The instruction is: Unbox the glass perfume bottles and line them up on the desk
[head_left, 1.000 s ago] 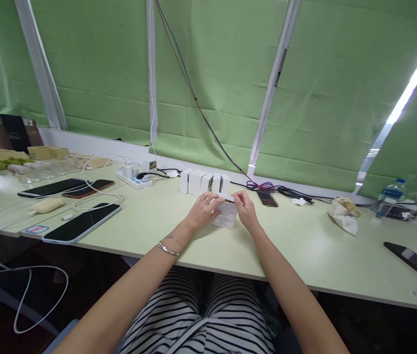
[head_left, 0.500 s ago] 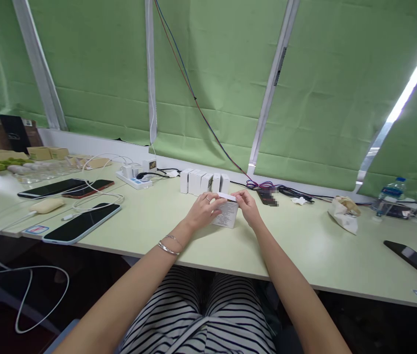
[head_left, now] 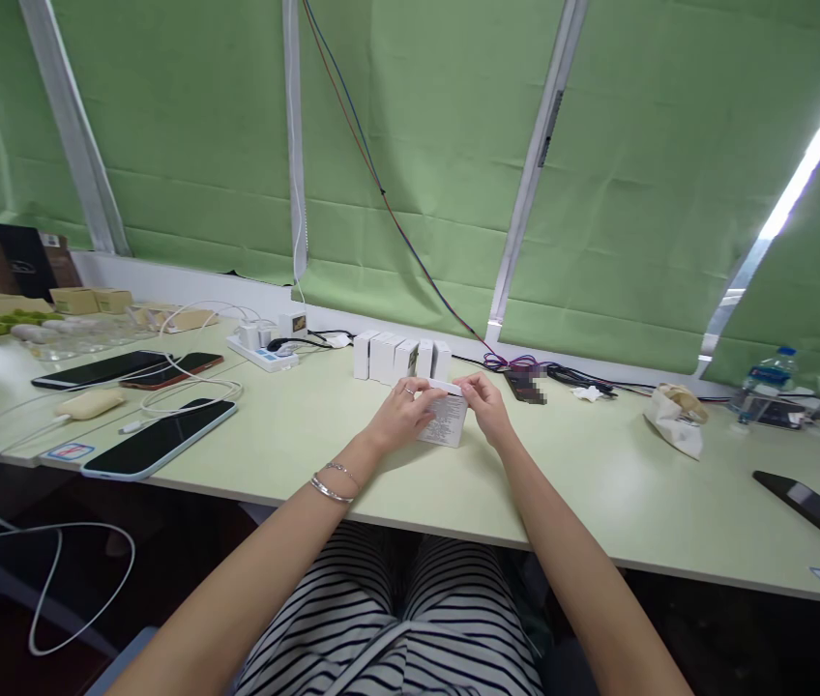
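A small white box [head_left: 446, 423] with printed text on its near side stands upright on the table in front of me. My left hand [head_left: 402, 416] is closed on the box's left part, its fingers over the upper edge. At the top right corner my right hand [head_left: 483, 401] pinches the box near its lid, fingertips together. The hands cover the left side and part of the top. Just behind stands a row of several similar white boxes [head_left: 383, 358], one showing a dark picture on its side.
To the left lie a light-blue phone [head_left: 163, 440], a cream case [head_left: 91, 404], white cables and a power strip [head_left: 263, 356]. Rightward are bundled black cables [head_left: 575, 379], a crumpled white bag [head_left: 673, 423], a water bottle [head_left: 773, 377] and a black object [head_left: 816, 512]. Another person's hand shows at far left.
Both my hands stay on the white box, with only a slight shift of the right fingertips at its top corner. The other person's hand has drawn back toward the left edge.
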Action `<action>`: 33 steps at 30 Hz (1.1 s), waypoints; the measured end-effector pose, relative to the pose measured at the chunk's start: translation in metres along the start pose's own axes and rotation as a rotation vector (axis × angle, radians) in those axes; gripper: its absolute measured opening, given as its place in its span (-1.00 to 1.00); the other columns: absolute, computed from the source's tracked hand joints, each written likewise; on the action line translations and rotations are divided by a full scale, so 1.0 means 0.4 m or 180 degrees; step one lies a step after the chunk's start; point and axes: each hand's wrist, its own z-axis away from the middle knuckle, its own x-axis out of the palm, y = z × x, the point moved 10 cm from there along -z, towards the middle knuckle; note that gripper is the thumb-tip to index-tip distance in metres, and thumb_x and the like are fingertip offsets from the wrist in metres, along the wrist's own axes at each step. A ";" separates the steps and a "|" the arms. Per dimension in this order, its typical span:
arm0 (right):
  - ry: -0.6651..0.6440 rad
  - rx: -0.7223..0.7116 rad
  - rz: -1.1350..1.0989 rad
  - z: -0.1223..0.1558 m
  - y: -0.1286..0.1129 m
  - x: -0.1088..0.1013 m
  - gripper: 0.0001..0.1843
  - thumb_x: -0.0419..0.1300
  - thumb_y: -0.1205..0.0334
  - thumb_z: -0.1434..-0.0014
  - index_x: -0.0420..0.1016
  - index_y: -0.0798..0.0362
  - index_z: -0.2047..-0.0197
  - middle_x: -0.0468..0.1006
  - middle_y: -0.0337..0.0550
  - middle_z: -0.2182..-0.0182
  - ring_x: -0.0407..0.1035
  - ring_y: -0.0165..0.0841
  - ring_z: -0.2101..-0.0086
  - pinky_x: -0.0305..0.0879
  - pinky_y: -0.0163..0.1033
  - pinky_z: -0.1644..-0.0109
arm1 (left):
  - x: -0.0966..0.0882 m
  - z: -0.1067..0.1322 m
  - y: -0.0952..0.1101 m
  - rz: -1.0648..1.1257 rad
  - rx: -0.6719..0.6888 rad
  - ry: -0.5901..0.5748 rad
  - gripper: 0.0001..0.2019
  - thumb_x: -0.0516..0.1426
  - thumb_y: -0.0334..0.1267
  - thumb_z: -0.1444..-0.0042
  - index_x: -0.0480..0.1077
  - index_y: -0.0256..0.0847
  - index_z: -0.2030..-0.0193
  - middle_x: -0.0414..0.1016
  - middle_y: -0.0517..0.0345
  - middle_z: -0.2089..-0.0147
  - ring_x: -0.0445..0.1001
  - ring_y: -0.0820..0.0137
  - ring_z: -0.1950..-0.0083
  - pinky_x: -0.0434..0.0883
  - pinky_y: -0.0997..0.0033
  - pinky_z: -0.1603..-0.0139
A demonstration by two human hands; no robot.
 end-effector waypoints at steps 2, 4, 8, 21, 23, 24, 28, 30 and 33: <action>-0.0021 -0.0002 0.0023 0.001 -0.001 0.002 -0.68 0.09 -0.08 -0.05 0.30 0.03 0.41 0.49 -0.11 0.24 0.36 -0.35 0.33 0.27 -0.26 0.31 | 0.002 0.000 -0.004 0.0026 -0.0047 0.0006 -0.63 0.12 -0.47 -0.01 0.32 -0.13 0.01 0.22 0.01 0.10 0.24 0.21 0.01 0.35 0.12 -0.01; -0.0041 -0.0013 0.0051 0.001 -0.002 0.003 -0.69 0.10 -0.07 -0.04 0.31 0.03 0.41 0.49 -0.11 0.24 0.35 -0.35 0.32 0.26 -0.25 0.31 | 0.004 -0.001 -0.006 0.0039 -0.0079 -0.0013 -0.64 0.12 -0.47 -0.02 0.32 -0.11 0.02 0.23 0.02 0.10 0.23 0.21 0.01 0.35 0.11 -0.01; -0.0096 -0.0057 0.0106 0.000 -0.004 0.003 -0.70 0.09 -0.05 -0.05 0.31 0.03 0.42 0.48 -0.11 0.24 0.35 -0.34 0.31 0.26 -0.25 0.30 | 0.000 -0.004 0.000 0.0030 -0.0075 -0.0039 -0.63 0.12 -0.48 -0.01 0.32 -0.10 0.02 0.24 0.03 0.08 0.21 0.20 -0.01 0.33 0.09 -0.03; -0.0369 -0.0284 0.0383 0.016 -0.023 0.017 -0.82 0.11 0.10 -0.05 0.33 0.00 0.29 0.40 -0.09 0.15 0.31 -0.27 0.14 0.33 -0.24 0.26 | -0.022 0.006 -0.048 0.0773 -0.0493 0.0040 -0.66 0.05 -0.30 -0.14 0.12 -0.18 -0.06 0.29 -0.01 -0.02 0.26 0.25 -0.09 0.34 0.17 -0.03; -0.0434 -0.0322 0.0427 0.019 -0.026 0.024 -0.80 0.14 0.14 -0.02 0.34 -0.01 0.25 0.37 -0.09 0.13 0.30 -0.26 0.11 0.34 -0.24 0.26 | -0.013 0.009 -0.050 0.0820 -0.0504 -0.0061 -0.70 0.03 -0.34 -0.14 0.14 -0.16 -0.02 0.30 0.02 -0.01 0.29 0.28 -0.07 0.34 0.20 -0.02; -0.0454 -0.0332 0.0447 0.019 -0.025 0.027 -0.80 0.14 0.16 -0.01 0.35 -0.02 0.24 0.35 -0.09 0.12 0.29 -0.26 0.10 0.35 -0.23 0.25 | -0.012 0.010 -0.051 0.0829 -0.0504 -0.0069 -0.70 0.03 -0.36 -0.13 0.14 -0.16 -0.02 0.30 0.03 -0.01 0.30 0.28 -0.07 0.34 0.21 -0.02; -0.0500 -0.0302 0.0499 0.016 -0.013 0.031 -0.81 0.12 0.17 -0.02 0.35 -0.01 0.25 0.33 -0.07 0.10 0.26 -0.23 0.05 0.35 -0.19 0.22 | -0.004 0.012 -0.051 0.0841 -0.0527 -0.0154 -0.69 0.03 -0.40 -0.09 0.15 -0.15 0.02 0.28 0.03 -0.04 0.29 0.27 -0.09 0.35 0.23 0.00; -0.0551 -0.0234 0.0533 0.014 -0.007 0.030 -0.81 0.12 0.16 -0.02 0.33 0.00 0.25 0.31 -0.06 0.07 0.25 -0.23 0.04 0.36 -0.18 0.21 | 0.004 0.013 -0.056 0.0841 -0.0651 -0.0262 -0.70 0.03 -0.39 -0.08 0.16 -0.14 0.03 0.29 0.06 -0.02 0.32 0.29 -0.06 0.37 0.25 0.04; -0.0798 -0.0077 0.0628 0.019 -0.003 0.033 -0.74 0.13 0.20 0.01 0.30 -0.01 0.19 0.32 -0.09 0.07 0.31 -0.28 0.11 0.38 -0.20 0.23 | 0.018 0.018 -0.074 0.0776 -0.1012 -0.0478 -0.68 0.02 -0.33 -0.10 0.14 -0.12 -0.02 0.32 0.09 -0.01 0.37 0.31 0.00 0.39 0.29 0.10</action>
